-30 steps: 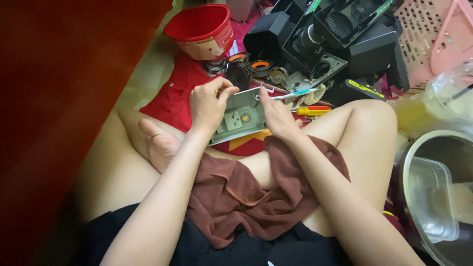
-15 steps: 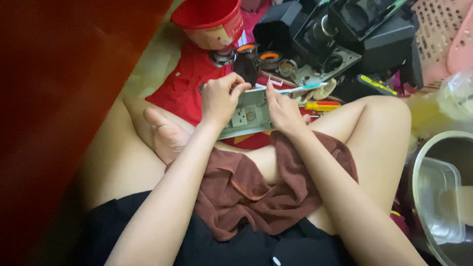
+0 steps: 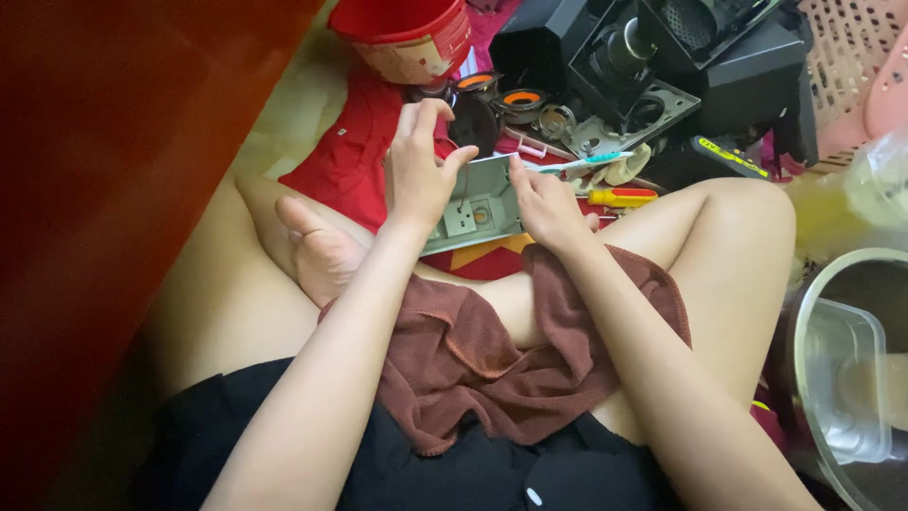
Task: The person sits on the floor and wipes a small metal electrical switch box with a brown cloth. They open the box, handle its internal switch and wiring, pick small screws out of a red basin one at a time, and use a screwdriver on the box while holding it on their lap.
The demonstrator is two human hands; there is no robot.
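While you've got that grey-green metal plate (image 3: 478,203) propped over your crossed legs, the main thing that's shifted in the last second is your left hand (image 3: 419,170). A second ago its fingers were curled down over the plate's left edge; now the fingers are lifted and spread, with only the thumb and palm side against that edge, so the grip looks looser there. Your right hand (image 3: 544,203) hasn't really moved: it's pinched on the plate's right edge, thumb on the face, fingers behind, as far as I can tell. My read is that the right hand is carrying the plate at this point and the left is regripping.

The plate sits tilted, face toward you, above the brown towel (image 3: 501,360) on your lap. Just beyond it lie a toothbrush (image 3: 582,163) and a yellow-and-red screwdriver (image 3: 619,197), on the red cloth (image 3: 340,156). Further out are the black machine housing (image 3: 662,66) and the red tub (image 3: 407,33).
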